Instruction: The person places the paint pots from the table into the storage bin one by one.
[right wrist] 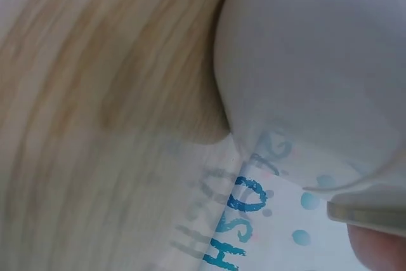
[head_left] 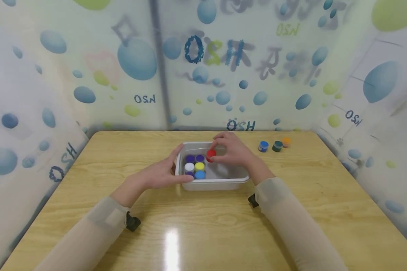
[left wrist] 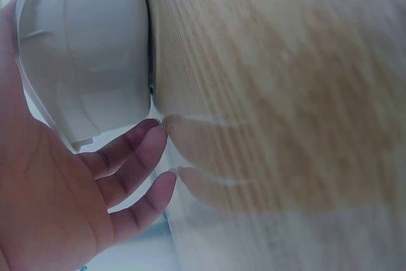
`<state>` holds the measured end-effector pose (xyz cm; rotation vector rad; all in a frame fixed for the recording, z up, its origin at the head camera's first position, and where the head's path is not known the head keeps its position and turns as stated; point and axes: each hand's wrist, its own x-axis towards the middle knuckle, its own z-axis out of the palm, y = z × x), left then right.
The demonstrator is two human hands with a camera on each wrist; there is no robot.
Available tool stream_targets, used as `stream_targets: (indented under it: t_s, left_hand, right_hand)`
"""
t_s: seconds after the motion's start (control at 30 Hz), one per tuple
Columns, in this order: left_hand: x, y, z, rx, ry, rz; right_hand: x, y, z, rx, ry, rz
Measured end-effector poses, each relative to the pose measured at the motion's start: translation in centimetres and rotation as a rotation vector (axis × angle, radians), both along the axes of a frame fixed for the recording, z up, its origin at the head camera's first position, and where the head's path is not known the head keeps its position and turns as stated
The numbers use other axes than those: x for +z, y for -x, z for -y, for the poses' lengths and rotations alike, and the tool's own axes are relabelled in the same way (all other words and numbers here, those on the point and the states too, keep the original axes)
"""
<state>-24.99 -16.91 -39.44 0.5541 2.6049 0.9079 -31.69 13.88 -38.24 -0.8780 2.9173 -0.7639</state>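
A pale plastic tub (head_left: 211,185) stands on the table, and my left hand (head_left: 158,174) holds its left end, thumb along the front rim and index finger at the back left corner. In the left wrist view the other fingers (left wrist: 149,150) hang beside the tub wall, close to the tabletop. My right hand (head_left: 234,149) pinches a small red-lidded paint pot (head_left: 210,154) inside the tub. Left of that pot sit several others, including a white-lidded pot (head_left: 189,167), a yellow-lidded pot (head_left: 199,166), a light blue-lidded pot (head_left: 200,175) and purple-lidded pots (head_left: 190,159). The right wrist view shows mostly tub wall (right wrist: 311,74).
Right of the tub, on the wooden table (head_left: 220,226), stand a blue pot (head_left: 263,146), a dark green pot (head_left: 277,146) and an orange-lidded pot (head_left: 286,142). Patterned curtain walls (head_left: 196,94) close in the back and both sides.
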Motion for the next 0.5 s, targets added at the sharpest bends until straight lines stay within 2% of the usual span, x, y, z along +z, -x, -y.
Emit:
stream_targets:
  t_s: [0.17,0.5]
  left_hand:
    - [-0.26,0.07,0.2,0.002,0.001,-0.008]
    - [-0.25,0.18,0.17,-0.005,0.005,-0.014]
  right_hand:
    - [0.04,-0.01,0.39,-0.003,-0.109,-0.015]
    - [0.35,-0.46,0.85,-0.018,-0.249,-0.007]
